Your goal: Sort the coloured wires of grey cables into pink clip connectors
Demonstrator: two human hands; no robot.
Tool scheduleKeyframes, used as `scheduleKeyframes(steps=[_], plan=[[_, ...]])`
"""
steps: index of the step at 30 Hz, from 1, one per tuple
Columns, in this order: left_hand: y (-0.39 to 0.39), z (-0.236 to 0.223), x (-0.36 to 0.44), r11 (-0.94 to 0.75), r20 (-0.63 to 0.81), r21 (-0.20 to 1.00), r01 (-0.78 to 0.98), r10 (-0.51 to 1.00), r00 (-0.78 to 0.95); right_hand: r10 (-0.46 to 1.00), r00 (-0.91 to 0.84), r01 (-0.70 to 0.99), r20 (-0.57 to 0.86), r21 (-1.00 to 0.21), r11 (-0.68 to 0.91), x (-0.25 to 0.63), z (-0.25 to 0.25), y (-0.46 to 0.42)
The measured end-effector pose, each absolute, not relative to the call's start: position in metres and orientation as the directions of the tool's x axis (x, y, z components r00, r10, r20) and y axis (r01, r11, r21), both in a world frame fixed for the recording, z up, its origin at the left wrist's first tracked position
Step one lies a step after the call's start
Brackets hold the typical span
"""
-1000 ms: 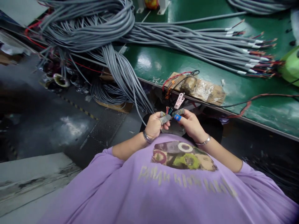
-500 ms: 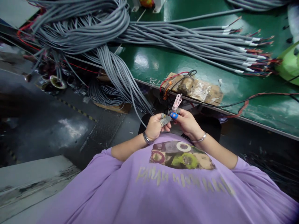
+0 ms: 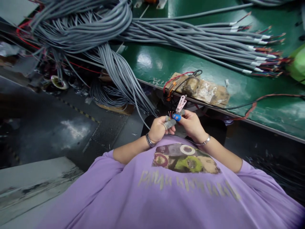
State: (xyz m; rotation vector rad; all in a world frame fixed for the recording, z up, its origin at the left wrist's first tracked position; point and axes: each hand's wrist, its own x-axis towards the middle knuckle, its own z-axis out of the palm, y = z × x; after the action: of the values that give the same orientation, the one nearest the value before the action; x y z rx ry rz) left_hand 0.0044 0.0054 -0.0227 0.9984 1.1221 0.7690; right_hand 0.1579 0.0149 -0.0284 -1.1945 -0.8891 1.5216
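Note:
My left hand is closed in front of my shirt, thumb and forefinger pinching the end of a grey cable that hangs from the bundle. Thin bare-tipped wires stick up between my fingertips. Right beside it, my right hand is closed, its thumb and forefinger pressed together at these wires; the exact pinch point is hidden. Grey covers wrap some fingertips, and blue tape is around my right thumb. Just beyond the right fingertips a pale pink clip stands up; what it is fixed to is unclear.
A stained wooden block with red and black leads lies at the edge of the green bench. Behind it stretches a thick bundle of grey cables with stripped ends. More coiled cable lies below, left of my hands.
The thin wires now stand out, fanned between my fingertips, where they were hardly visible before. Both hands stay almost in place; the view has shifted slightly.

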Motion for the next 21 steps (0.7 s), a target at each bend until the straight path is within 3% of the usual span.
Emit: scheduleKeyframes(steps=[5, 14, 21], plan=[[0.004, -0.024, 0.005, 0.373, -0.346, 0.926, -0.067, 0.904, 0.252, 0.965, -0.021, -0.317, -0.262, -0.913, -0.255, 0.156, -0.032, 0.012], [0.003, -0.022, 0.008, 0.386, -0.357, 0.918, -0.092, 0.904, 0.236, 0.978, -0.033, -0.284, -0.205, -0.936, -0.206, 0.163, -0.030, 0.007], [0.004, -0.018, 0.005, 0.349, -0.331, 0.937, -0.018, 0.903, 0.275, 0.932, -0.185, -0.318, -0.313, -0.878, -0.358, 0.177, -0.028, 0.011]])
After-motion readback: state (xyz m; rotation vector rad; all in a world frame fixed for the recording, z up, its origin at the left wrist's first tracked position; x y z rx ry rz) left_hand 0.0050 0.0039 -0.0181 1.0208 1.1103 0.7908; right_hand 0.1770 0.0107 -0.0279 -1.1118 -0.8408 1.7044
